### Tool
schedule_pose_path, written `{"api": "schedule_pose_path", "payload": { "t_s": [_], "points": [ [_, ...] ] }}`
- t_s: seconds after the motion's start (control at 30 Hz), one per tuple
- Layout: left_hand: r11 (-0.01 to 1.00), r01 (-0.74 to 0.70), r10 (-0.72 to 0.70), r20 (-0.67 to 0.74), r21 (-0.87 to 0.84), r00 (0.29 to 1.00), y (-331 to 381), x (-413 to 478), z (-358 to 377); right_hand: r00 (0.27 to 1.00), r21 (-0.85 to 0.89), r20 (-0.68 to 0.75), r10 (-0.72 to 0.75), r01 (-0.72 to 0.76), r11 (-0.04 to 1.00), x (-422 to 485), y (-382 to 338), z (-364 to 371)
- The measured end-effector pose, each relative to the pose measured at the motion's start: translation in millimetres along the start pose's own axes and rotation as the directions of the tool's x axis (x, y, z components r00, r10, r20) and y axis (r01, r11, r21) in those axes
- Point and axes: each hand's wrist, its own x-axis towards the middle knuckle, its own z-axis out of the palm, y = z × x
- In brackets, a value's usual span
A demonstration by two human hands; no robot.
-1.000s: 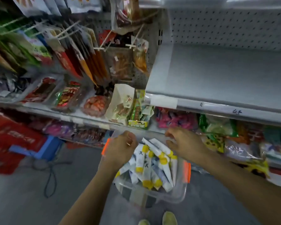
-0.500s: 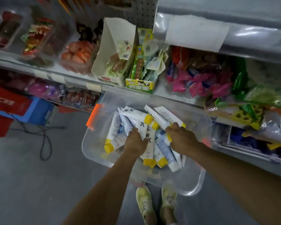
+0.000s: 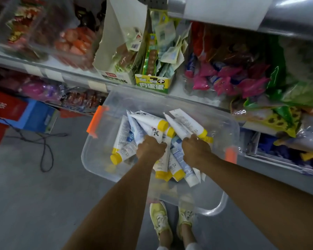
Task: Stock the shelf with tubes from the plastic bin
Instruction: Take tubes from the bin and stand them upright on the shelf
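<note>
A clear plastic bin (image 3: 98,159) with orange latches stands in front of the shelves, above the floor. Inside lies a heap of white tubes (image 3: 181,121) with yellow caps. Both my hands are down in the heap. My left hand (image 3: 150,147) closes over a tube printed with black characters (image 3: 154,131). My right hand (image 3: 195,150) closes on tubes at the right of the heap (image 3: 188,129). Fingertips of both hands are hidden among the tubes. The edge of the grey upper shelf (image 3: 287,20) shows at top right.
Snack packets and cardboard display boxes (image 3: 153,83) fill the shelf just behind the bin. Pink and green bags (image 3: 229,80) lie to the right. Red and blue boxes (image 3: 16,112) and a black cable (image 3: 45,150) are on the grey floor at left. Yellow shoes (image 3: 159,219) stand below the bin.
My view dropped from the empty upper shelf down to the bin. Both hands went from the bin's rim down into the tubes and closed on them.
</note>
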Motion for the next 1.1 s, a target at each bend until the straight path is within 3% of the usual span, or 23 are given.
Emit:
{"api": "schedule_pose_path", "payload": {
  "t_s": [0.1,0.2,0.27,0.37,0.47,0.57,0.73,0.9,1.0,1.1],
  "points": [
    [0.889,0.124,-0.065,0.148,-0.441,0.987,-8.6,-22.3,-11.9,0.999,0.099,-0.005,0.035,-0.035,0.995,-19.6,6.8,-22.4],
    [0.688,0.206,-0.069,0.220,-0.696,0.973,-13.0,-60.9,-32.6,0.992,0.367,-0.034,0.118,-0.097,0.925,-40.9,14.8,-55.3],
    [0.574,0.187,-0.027,0.209,-0.797,0.977,-11.5,-87.9,-50.4,0.980,0.614,-0.061,0.189,-0.112,0.781,-54.2,17.3,-75.5],
    [0.445,0.142,-0.003,0.158,-0.884,0.987,-5.3,-120.4,-77.8,0.960,0.889,-0.067,0.273,-0.066,0.453,-79.2,10.4,-105.5],
    [0.355,0.052,0.040,0.071,-0.933,0.997,5.2,-149.1,-108.1,0.971,0.988,-0.014,0.241,-0.023,0.150,-110.6,-2.6,-133.2],
    [0.317,-0.080,0.064,-0.063,-0.945,0.996,14.8,-177.1,-141.4,0.996,1.000,-0.020,0.089,0.020,0.002,-145.2,-16.7,-157.4],
    [0.339,-0.351,0.204,-0.296,-0.873,0.933,26.7,-233.7,-206.5,0.985,0.975,-0.116,-0.127,0.137,0.173,-199.9,-35.1,-209.7],
    [0.387,-0.553,0.389,-0.413,-0.738,0.823,33.6,-282.6,-251.7,0.960,0.897,-0.241,-0.145,0.278,0.345,-253.7,-44.1,-265.6],
    [0.390,-0.615,0.466,-0.429,-0.685,0.774,35.5,-302.3,-271.1,0.953,0.896,-0.273,-0.128,0.301,0.326,-281.6,-44.1,-286.2],
    [0.322,-0.679,0.504,-0.487,-0.660,0.713,42.1,-323.3,-287.4,0.943,0.891,-0.328,-0.048,0.326,0.317,-301.3,-37.8,-301.2]
  ]
}}
